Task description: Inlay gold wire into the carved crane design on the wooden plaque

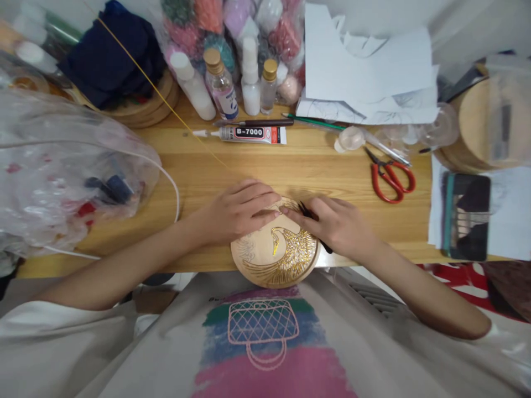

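Note:
A round wooden board (253, 265) lies at the table's front edge, bearing a bird design worked in shiny gold wire. My left hand (243, 210) rests over its upper left, thumb and forefinger closed near the top of the design. From the upper left a thin gold wire (153, 85) slants down in line with those fingertips; its end is hidden there. My right hand (342, 226) is closed around dark tweezers (305, 210), which poke out on both sides of the hand. Its forefinger presses on the board close to my left fingertips.
Behind the board lie a B-7000 glue tube (253, 134) and a green pencil (317, 121). Red-handled pliers (392, 177) and a phone-like dark object (467, 215) are on the right. Several bottles (222, 91) stand at the back; a plastic bag (70, 177) fills the left.

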A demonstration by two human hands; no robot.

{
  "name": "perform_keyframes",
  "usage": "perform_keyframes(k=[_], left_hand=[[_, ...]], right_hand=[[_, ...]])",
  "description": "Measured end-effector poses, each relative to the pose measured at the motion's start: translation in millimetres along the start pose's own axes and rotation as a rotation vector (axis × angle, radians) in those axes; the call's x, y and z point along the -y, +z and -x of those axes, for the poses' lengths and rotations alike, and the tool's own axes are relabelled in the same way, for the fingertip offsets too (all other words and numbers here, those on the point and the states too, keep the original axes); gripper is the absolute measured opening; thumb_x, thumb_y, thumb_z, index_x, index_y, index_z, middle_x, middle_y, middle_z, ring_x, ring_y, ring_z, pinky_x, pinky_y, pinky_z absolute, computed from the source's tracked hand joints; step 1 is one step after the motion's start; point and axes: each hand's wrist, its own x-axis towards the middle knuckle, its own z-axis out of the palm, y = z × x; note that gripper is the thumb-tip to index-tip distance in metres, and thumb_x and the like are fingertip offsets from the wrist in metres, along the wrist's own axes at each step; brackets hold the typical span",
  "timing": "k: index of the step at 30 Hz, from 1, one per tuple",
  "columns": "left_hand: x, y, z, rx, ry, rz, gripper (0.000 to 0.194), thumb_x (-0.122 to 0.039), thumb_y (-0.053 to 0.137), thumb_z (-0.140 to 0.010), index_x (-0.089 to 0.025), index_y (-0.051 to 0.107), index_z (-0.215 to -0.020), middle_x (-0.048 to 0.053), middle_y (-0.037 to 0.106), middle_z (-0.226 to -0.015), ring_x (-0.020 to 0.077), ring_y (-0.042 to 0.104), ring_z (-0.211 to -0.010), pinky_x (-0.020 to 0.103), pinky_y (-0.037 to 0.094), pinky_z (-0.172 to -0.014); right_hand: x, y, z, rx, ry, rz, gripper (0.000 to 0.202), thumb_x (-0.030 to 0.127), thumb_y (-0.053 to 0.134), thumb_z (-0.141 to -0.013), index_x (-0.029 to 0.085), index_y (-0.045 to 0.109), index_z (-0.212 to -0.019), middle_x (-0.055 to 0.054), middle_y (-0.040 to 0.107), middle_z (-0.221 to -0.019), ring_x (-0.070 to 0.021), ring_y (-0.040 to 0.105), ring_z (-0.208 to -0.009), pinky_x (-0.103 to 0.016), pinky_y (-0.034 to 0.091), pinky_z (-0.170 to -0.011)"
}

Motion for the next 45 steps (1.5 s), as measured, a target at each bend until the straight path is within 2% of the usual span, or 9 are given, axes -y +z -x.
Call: perform_keyframes(k=[5,9,13,16,20,23,30,37,45], left_hand=[[-2,-4.4,-2,0.022,-0.064,0.122,0.028,-0.027,0.04,-0.1,-0.017,0.066,-0.103,0.003,0.07,-0.118,0.0159,0.06,-0.118,0.045,0.042,-0.108],[-8,-5.9,1,0.041,-0.085,0.018,0.029,-0.025,0.039,-0.101,-0.019,0.067,-0.105,0.002,0.069,-0.122,0.0176,0.059,-0.119,0.045,0.043,-0.107],[-22,-2.3,13,-0.092,-0.022,-0.296,0.025,-0.02,0.045,-0.099,-0.02,0.066,-0.114,0.006,0.065,-0.129,0.0219,0.057,-0.122,0.044,0.046,-0.104],[-39,3.5,22,-0.201,-0.083,-0.432,0.024,-0.02,0.055,-0.094,-0.017,0.066,-0.115,0.013,0.063,-0.128,0.0273,0.057,-0.121,0.044,0.048,-0.101],[-61,16.3,26,-0.275,-0.218,-0.417,0.026,-0.013,0.051,-0.092,-0.018,0.066,-0.112,0.011,0.064,-0.123,0.0257,0.057,-0.12,0.043,0.047,-0.102],[-69,26.2,25,-0.265,-0.254,-0.365,0.027,-0.019,0.053,-0.092,-0.015,0.064,-0.116,0.015,0.063,-0.124,0.0283,0.056,-0.12,0.045,0.047,-0.1],[-70,29.7,25,-0.194,-0.323,-0.31,0.038,-0.035,0.052,-0.095,-0.014,0.058,-0.126,0.019,0.057,-0.131,0.034,0.053,-0.125,0.05,0.045,-0.102],[-60,25.0,19,-0.26,-0.374,-0.185,0.038,-0.029,0.049,-0.096,-0.013,0.049,-0.13,0.019,0.056,-0.132,0.0319,0.051,-0.127,0.05,0.045,-0.104],[-55,20.4,13,-0.26,-0.481,-0.084,0.042,-0.024,0.046,-0.097,-0.015,0.043,-0.138,0.018,0.053,-0.137,0.0288,0.05,-0.129,0.05,0.046,-0.107]], right_hand=[[2,-1,-2,0.016,0.006,0.009,0.032,0.017,0.034,-0.102,0.018,0.062,-0.118,-0.002,0.056,-0.074,-0.0149,0.047,-0.071,-0.027,0.03,-0.063],[4,-2,-3,0.046,0.006,0.012,0.032,0.017,0.035,-0.102,0.019,0.062,-0.118,-0.003,0.058,-0.076,-0.0143,0.051,-0.073,-0.026,0.033,-0.063],[5,-3,-3,0.043,0.002,0.017,0.031,0.016,0.037,-0.102,0.019,0.062,-0.118,-0.003,0.062,-0.08,-0.014,0.053,-0.074,-0.027,0.034,-0.064],[5,-2,-3,0.026,0.004,0.013,0.029,0.016,0.038,-0.102,0.018,0.064,-0.115,-0.003,0.064,-0.079,-0.0139,0.053,-0.071,-0.027,0.033,-0.062],[6,-2,-3,0.041,0.002,0.017,0.029,0.016,0.039,-0.102,0.017,0.063,-0.117,-0.004,0.065,-0.083,-0.0138,0.053,-0.071,-0.027,0.033,-0.062],[6,-3,-3,0.046,0.007,0.029,0.028,0.017,0.039,-0.102,0.019,0.062,-0.117,-0.003,0.065,-0.085,-0.0132,0.053,-0.072,-0.027,0.032,-0.062],[6,-2,-4,0.024,0.005,0.012,0.029,0.016,0.037,-0.102,0.018,0.064,-0.112,-0.003,0.061,-0.077,-0.0136,0.052,-0.07,-0.028,0.03,-0.06],[7,-2,-2,0.057,-0.001,-0.026,0.03,0.015,0.038,-0.101,0.016,0.061,-0.121,-0.007,0.067,-0.093,-0.0145,0.055,-0.076,-0.028,0.035,-0.063],[8,-4,-4,-0.023,0.011,-0.062,0.032,0.014,0.036,-0.1,0.013,0.065,-0.112,-0.005,0.062,-0.076,-0.0166,0.057,-0.068,-0.029,0.041,-0.059]])
